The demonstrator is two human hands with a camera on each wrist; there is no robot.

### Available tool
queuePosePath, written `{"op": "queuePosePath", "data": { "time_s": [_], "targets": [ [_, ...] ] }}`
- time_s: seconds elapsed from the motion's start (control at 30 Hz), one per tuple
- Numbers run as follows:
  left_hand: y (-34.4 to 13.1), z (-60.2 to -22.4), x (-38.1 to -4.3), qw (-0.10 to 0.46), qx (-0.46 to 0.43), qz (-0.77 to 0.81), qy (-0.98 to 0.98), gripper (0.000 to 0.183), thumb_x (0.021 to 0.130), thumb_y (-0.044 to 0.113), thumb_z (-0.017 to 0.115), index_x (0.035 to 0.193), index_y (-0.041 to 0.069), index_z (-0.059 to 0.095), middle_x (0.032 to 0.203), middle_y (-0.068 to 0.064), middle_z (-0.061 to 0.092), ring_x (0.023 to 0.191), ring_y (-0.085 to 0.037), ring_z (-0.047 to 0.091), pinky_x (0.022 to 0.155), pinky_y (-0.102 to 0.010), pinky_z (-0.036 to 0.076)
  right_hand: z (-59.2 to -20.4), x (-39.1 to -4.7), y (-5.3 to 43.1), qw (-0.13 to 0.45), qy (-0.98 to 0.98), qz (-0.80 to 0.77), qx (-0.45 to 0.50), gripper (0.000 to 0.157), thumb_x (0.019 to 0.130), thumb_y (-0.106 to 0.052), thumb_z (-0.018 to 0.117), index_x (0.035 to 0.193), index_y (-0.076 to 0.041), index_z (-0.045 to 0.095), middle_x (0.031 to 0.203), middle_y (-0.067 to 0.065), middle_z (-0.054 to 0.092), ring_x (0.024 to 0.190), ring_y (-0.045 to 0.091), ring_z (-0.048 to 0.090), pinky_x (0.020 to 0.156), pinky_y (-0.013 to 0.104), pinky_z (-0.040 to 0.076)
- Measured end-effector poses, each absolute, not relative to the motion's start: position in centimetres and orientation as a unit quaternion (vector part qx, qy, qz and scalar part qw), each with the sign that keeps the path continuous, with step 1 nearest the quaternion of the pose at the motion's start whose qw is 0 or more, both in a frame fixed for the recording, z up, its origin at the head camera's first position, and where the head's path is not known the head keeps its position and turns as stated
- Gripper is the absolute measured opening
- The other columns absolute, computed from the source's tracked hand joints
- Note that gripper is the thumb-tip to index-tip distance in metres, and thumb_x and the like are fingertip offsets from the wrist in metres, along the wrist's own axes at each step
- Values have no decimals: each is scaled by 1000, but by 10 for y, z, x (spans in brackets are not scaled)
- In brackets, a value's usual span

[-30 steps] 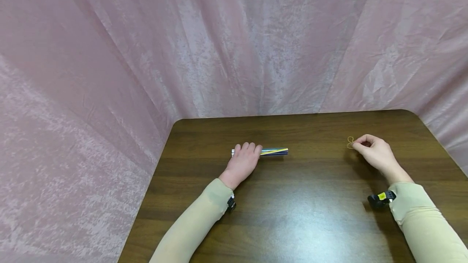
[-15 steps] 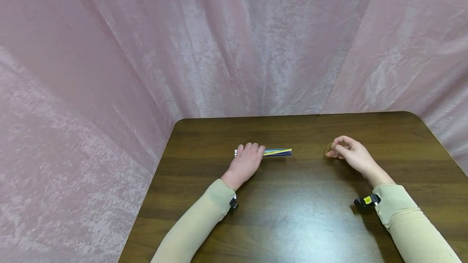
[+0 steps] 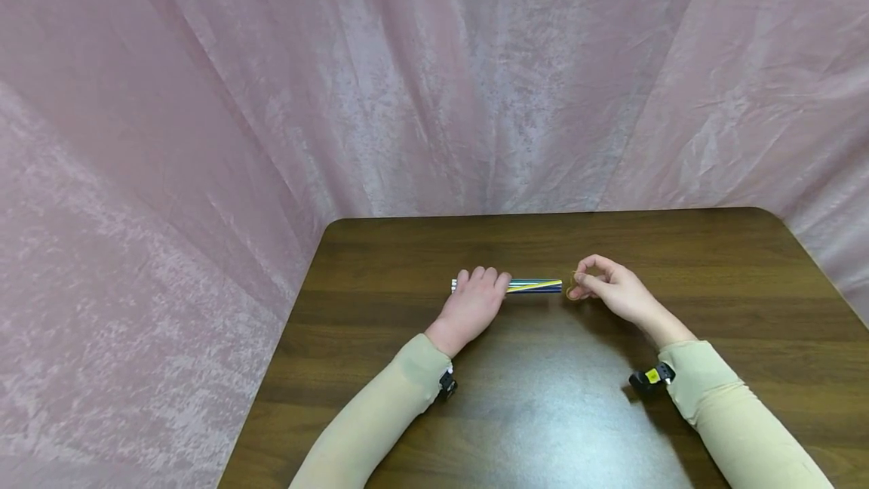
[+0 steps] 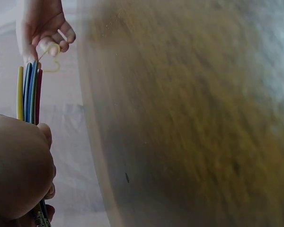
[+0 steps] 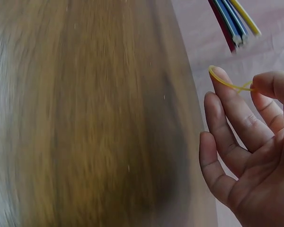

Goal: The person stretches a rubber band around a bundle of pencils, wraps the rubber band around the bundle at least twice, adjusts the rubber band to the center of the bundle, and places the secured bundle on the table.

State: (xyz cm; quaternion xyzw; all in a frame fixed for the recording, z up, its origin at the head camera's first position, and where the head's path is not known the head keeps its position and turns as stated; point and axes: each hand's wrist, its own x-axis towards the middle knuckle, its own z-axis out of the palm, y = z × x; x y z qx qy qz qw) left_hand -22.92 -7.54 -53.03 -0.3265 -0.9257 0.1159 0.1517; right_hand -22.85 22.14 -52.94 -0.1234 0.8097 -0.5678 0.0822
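Observation:
My left hand [image 3: 470, 309] grips a bundle of pencils [image 3: 536, 286] around its middle. Their barrels are yellow, blue, green and dark red [image 4: 39, 97], and pale ends show left of the hand. In the left wrist view, a metal ferrule [image 4: 41, 218] peeks out below the fist. My right hand [image 3: 614, 289] pinches a thin yellow rubber band [image 5: 225, 84] between thumb and index finger. The band also loops over another fingertip, while the other fingers are spread. In the head view, the band is right beside the pencils' right-hand ends.
Both hands are over a brown wood-grain table [image 3: 543, 413] with rounded far corners. A pink velvety curtain [image 3: 434, 81] hangs behind it and down the left side. A dark camera [image 3: 652, 377] is strapped at the right wrist.
The right hand has come leftward with the rubber band, up to the pencil ends, and its fingers have spread into the loop. The left hand and pencils have shifted slightly right.

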Motion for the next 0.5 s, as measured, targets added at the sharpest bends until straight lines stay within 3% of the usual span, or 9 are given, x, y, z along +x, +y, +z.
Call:
{"op": "queuePosePath", "data": {
  "time_s": [0.2,0.5],
  "targets": [
    [-73,-530,-228,146,-324,117,-927,18,106,15,43,123,17,50,98,1,54,88,-19,49,71,-35,33,-533,-229,212,90,784,-596,-146,23,103,-21,56,111,0,51,87,20,73,88,38,72,81,44,55],
    [-72,-532,-227,153,-326,114,-926,19,106,14,43,123,16,51,98,1,54,88,-19,49,70,-35,32,-531,-227,207,104,760,-621,-160,28,103,-22,55,114,3,49,86,23,73,87,34,73,79,35,56]
  ]
}}
